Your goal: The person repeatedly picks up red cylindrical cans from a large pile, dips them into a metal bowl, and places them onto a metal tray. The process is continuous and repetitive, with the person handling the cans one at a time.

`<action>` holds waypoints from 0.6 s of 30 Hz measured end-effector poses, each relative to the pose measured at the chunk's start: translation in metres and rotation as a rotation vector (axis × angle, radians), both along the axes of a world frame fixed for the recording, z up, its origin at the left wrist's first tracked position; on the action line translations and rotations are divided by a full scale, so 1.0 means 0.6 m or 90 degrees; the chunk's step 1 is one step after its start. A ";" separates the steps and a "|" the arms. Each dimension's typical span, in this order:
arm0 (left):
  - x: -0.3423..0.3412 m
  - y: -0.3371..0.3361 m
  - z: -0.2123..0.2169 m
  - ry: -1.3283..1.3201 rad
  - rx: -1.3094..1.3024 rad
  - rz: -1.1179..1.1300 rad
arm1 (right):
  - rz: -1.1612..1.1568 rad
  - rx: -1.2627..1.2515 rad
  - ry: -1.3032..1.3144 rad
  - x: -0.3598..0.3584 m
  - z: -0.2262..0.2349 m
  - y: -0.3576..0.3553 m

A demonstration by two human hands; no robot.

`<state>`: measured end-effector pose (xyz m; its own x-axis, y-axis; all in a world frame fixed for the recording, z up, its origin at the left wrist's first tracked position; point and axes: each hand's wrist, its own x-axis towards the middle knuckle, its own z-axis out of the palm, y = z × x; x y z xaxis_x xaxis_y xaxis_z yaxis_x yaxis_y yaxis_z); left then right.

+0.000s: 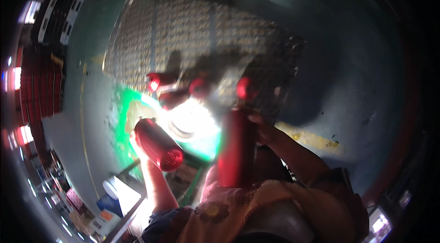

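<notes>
My left hand point(138, 147) is wrapped round a glossy red metal bottle point(158, 144), tilted with its round base toward me. A second red bottle point(236, 149), smeared by motion, is in my right hand point(261, 128), whose fingers close round its upper right side. Just beyond both hands, a glaring white lamp point(189, 121) washes out what lies around it. Several more red bottles, one of them a bottle point(245, 88) beyond my right hand, stand or lean at the near edge of a wide gridded rack point(183, 27).
Green-painted framing point(190, 185) runs below the lamp. Stacked red crates point(40, 85) stand far left. A white bucket point(110, 187) and cardboard boxes point(103, 222) are at the lower left. Yellow lines point(83, 128) mark the grey-green floor.
</notes>
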<state>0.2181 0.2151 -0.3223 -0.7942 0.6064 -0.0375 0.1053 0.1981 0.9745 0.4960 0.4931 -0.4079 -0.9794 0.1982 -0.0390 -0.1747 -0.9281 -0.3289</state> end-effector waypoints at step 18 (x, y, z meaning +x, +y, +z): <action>-0.337 -0.570 -0.568 -1.278 0.813 -0.238 | 0.240 -0.119 -0.055 -0.480 -0.145 -0.646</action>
<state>0.0159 -0.1269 -0.6630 -0.1773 0.9829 0.0489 -0.8417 -0.1256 -0.5252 0.2081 0.1055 -0.4951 -0.9733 -0.1920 -0.1255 0.2097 -0.9667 -0.1470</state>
